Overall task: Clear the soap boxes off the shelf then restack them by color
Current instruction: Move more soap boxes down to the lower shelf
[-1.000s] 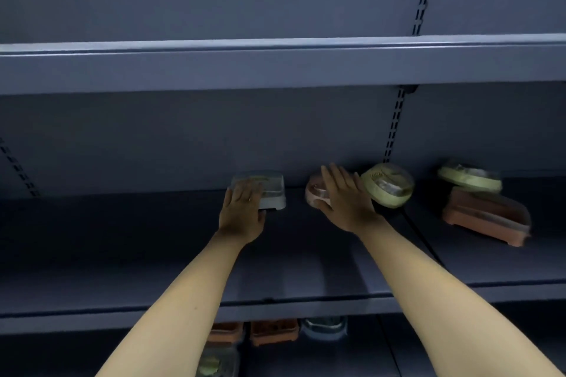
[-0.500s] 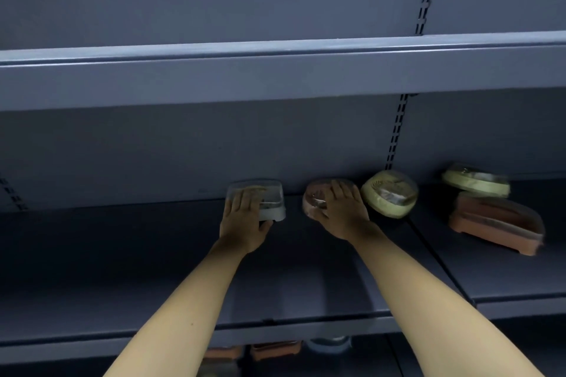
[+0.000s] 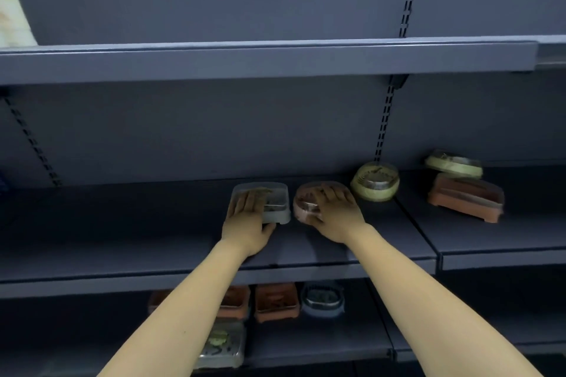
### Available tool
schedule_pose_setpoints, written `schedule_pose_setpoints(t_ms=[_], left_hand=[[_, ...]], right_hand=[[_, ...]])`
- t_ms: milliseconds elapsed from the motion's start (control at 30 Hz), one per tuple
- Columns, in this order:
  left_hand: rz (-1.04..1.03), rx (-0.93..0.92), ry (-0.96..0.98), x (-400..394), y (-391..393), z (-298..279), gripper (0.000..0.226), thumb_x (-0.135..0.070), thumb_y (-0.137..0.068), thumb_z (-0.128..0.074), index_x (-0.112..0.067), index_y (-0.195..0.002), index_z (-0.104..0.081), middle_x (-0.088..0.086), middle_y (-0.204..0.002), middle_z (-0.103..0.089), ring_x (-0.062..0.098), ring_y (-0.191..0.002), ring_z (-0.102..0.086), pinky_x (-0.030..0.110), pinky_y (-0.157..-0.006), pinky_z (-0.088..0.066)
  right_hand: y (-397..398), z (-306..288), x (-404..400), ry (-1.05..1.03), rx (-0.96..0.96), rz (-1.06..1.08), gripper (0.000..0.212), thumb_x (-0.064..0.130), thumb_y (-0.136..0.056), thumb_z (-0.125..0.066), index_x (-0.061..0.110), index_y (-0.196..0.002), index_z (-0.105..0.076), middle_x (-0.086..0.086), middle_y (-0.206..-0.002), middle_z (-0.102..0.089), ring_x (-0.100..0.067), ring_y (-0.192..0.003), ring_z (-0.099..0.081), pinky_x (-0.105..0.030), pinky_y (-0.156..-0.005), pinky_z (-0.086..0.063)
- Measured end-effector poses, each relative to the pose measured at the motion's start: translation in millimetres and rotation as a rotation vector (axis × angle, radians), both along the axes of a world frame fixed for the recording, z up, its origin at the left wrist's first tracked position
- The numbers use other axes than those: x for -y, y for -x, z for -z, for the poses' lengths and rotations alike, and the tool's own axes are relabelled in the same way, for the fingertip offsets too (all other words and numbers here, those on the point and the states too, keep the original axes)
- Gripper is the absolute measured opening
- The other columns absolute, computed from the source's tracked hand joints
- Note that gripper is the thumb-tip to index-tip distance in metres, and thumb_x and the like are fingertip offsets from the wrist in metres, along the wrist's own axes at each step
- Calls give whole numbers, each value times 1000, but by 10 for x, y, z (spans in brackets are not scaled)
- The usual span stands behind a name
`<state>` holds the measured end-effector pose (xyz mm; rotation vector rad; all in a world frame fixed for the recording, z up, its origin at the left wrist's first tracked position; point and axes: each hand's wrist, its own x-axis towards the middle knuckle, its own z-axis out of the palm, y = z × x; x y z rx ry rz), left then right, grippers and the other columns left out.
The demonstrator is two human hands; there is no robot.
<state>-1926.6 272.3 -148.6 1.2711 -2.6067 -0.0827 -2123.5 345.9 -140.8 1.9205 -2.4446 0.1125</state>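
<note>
Both hands are grabbing at once, left hand clamped over the grey soap box, right hand over the pink soap box, both on the middle shelf, presumably to clear faster.

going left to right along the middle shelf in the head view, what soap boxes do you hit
grey soap box under the left hand → pink soap box under the right hand → tilted yellow-green soap box → the pair at far right: brown soap box with a second yellow-green soap box behind it.

Grey box, pink box, yellow-green box, dark blue-grey shelf.
</note>
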Motion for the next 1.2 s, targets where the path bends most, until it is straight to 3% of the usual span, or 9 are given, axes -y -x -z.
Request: schedule_pose_setpoints(t_ms=[300, 400, 500, 667, 833, 1000, 1200], left_hand=[[5, 125, 120, -562, -284, -1, 72, -52, -94, -39, -15, -149, -12, 7, -155, -17, 26, -142, -14, 41, -117, -9], [17, 141, 187, -612, -343, -61, 70, -55, -92, -40, -18, -148, -20, 6, -151, -27, 26, -138, -24, 39, -112, -18], [29, 155, 227, -561, -358, -182, 78, -64, -85, -45, -20, -146, -24, 5, -147, -33, 27, -134, -28, 38, -109, -22], [58, 253, 42, -364, -323, -334, 108, -77, -72, -50, -22, -151, -2, 9, -158, 2, 29, -145, 4, 46, -116, 2], [99, 275, -98, -225, -299, -236, 115, -79, -67, -55, -26, -151, 5, 9, -158, 11, 29, -145, 11, 46, -117, 5], [106, 205, -114, -168, -287, -185, 105, -69, -72, -60, -28, -151, -5, 9, -158, 2, 32, -145, 1, 48, -117, -4], [60, 213, -15, -322, -313, -144, 89, -64, -82, -53, -26, -150, -10, 11, -158, -5, 33, -144, -6, 50, -117, -8]], right_hand=[[-286, -37, -596, 26, -98, -25, 66, 51, -95, -38, 17, -148, -19, -11, -154, -21, -32, -139, -21, -43, -114, -15], [-324, -38, -682, 59, -119, -28, 67, 53, -94, -39, 16, -147, -23, -12, -153, -23, -31, -139, -21, -42, -112, -16], [-299, -60, -709, 89, -119, -30, 76, 62, -87, -46, 23, -148, -22, -11, -156, -13, -33, -141, -13, -48, -113, -12], [-149, -158, -645, -70, -52, -43, 101, 73, -71, -58, 39, -149, -3, -3, -158, 15, -36, -143, 14, -60, -112, 3], [-66, -137, -522, -116, 27, -94, 100, 74, -70, -57, 44, -148, -1, 3, -158, 14, -31, -143, 20, -59, -113, 8], [-74, -132, -487, -89, 185, -81, 91, 68, -75, -59, 46, -147, -7, 8, -159, 6, -28, -145, 9, -60, -112, -8], [-196, -61, -582, -17, 122, -53, 82, 71, -79, -48, 44, -146, -11, 3, -158, -1, -32, -143, 0, -58, -109, -18]])
